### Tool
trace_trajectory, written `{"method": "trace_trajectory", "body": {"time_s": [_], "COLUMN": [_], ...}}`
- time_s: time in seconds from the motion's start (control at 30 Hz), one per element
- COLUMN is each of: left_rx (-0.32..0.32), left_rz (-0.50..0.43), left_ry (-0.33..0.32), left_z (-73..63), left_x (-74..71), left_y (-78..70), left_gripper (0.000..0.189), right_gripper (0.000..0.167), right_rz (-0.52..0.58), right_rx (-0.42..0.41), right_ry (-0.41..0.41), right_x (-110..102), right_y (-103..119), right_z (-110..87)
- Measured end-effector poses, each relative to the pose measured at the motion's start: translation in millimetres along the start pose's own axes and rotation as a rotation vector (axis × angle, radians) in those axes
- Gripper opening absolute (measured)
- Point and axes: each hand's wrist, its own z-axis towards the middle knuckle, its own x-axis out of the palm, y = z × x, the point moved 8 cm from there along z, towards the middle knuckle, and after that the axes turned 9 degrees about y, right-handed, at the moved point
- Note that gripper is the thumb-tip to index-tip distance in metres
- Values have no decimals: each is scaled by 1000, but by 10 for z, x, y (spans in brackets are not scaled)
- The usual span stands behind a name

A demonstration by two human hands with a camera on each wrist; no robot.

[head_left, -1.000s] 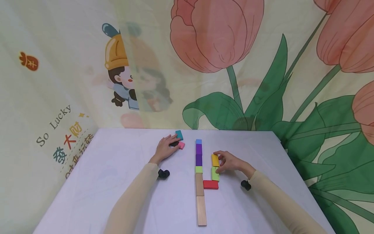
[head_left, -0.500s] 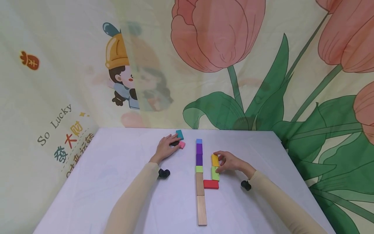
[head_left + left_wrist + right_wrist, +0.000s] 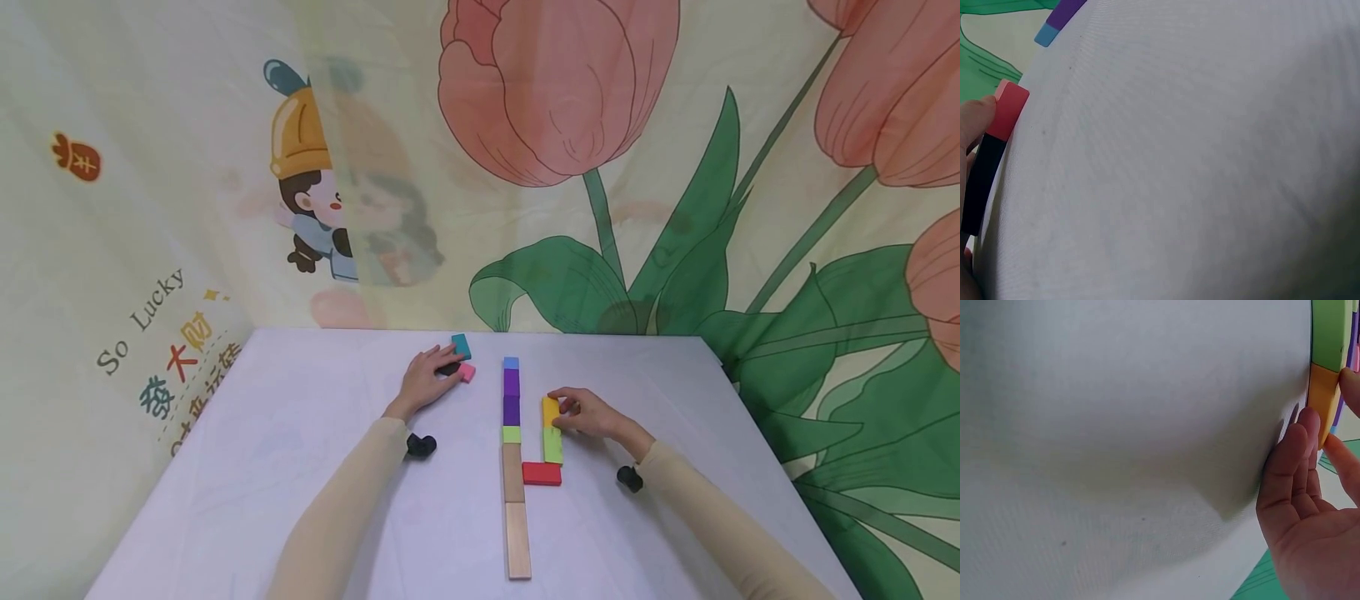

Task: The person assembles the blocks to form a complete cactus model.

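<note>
My right hand [image 3: 592, 414] pinches a yellow block [image 3: 551, 409], index finger at its far end and thumb by its near end. That block lies end to end with a light green block [image 3: 552, 447], and a red block [image 3: 542, 473] lies crosswise below them. At the back of the table, my left hand [image 3: 422, 382] rests over a black block [image 3: 448, 367], fingertips reaching a teal block [image 3: 461, 346] and thumb near a pink block [image 3: 468, 373]. In the left wrist view the thumb touches the pink block [image 3: 1011, 109], whose end meets the black block [image 3: 982, 184].
A straight column runs down mid-table: a blue block [image 3: 512, 363], purple blocks [image 3: 512, 396], a small green block [image 3: 511, 434] and two wooden blocks [image 3: 517, 540]. The red block's left end meets this column. A printed curtain [image 3: 390, 167] hangs behind the white table [image 3: 315, 400].
My right thumb has moved up from the light green block to the near end of the yellow one. The yellow block has shifted very slightly left. The left hand stays put.
</note>
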Motion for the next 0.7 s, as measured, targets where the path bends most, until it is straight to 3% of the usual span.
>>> {"method": "trace_trajectory", "body": {"time_s": [0.43, 0.7], "left_rx": [-11, -7], "left_rz": [10, -14], "left_ry": [16, 10], "left_z": [0, -7], "left_x": [-11, -8], "left_y": [-1, -5], "left_gripper": [47, 46], "right_gripper": [55, 56], "right_rz": [-4, 61], "right_rx": [-6, 21], "right_ry": [3, -15], "right_x": [2, 4], "right_y": [-19, -56], "right_z": [12, -2]}}
